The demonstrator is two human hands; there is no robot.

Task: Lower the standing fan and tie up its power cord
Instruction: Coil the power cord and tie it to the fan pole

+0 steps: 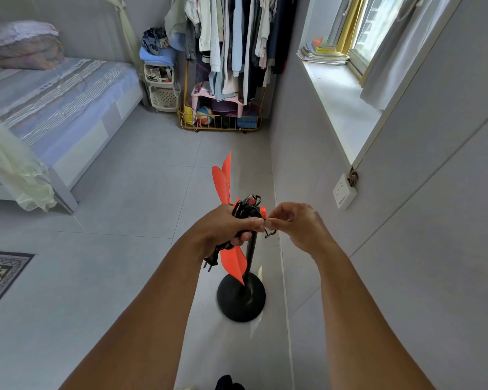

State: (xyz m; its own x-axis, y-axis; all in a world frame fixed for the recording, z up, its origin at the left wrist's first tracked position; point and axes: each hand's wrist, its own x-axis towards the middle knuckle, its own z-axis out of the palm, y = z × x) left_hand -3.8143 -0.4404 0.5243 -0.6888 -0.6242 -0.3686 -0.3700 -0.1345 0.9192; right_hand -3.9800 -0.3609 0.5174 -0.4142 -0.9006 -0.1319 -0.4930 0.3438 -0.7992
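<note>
Head view: the left hand (pixel 226 226) clasps the coiled black power cord (pixel 244 211) against the orange-bladed standing fan (pixel 231 257); the right hand (pixel 293 225) pinches a thin tie (pixel 269 234). The fan stands on grey floor tiles (pixel 124 192) beside the wall, near a wall socket (pixel 344 191), bed (pixel 62 108) and clothes rack (pixel 237 52).

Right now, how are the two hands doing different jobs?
The left hand is closed in a fist around the bundled black power cord, while the right hand only pinches a thin tie with its fingertips. The left hand covers the fan's top; the right hand sits beside it. Both are bare and meet at the fingertips.
</note>
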